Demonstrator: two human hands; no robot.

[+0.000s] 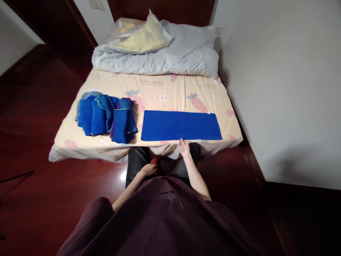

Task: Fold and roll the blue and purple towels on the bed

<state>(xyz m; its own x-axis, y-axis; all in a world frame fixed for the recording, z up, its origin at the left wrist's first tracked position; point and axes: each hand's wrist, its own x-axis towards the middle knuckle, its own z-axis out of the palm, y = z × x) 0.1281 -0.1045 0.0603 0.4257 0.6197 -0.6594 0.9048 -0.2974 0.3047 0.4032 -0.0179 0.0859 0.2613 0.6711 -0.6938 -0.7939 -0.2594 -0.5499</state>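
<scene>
A bright blue towel (pixel 181 126), smoothed into a long flat rectangle, lies near the front edge of the bed. A small white tag (pixel 209 112) shows at its far right edge. My right hand (pixel 184 147) is palm up just below the towel's near edge, with fingers loosely extended and apart; whether the fingertips touch the cloth I cannot tell. Over my left thigh rests my left hand (pixel 149 169), back upward, its fingers curled in with nothing seen in them. Left of the flat towel lies a pile of folded towels (pixel 98 115), blue, grey and purple, some with green edging.
The bed (pixel 160 89) wears a pale sheet printed with carrots and cat faces. A rolled grey-white quilt (pixel 160 62) and a yellow pillow (pixel 144 37) lie at its head. A white wall (pixel 287 71) stands on the right, and dark red floor (pixel 32 142) stretches to the left.
</scene>
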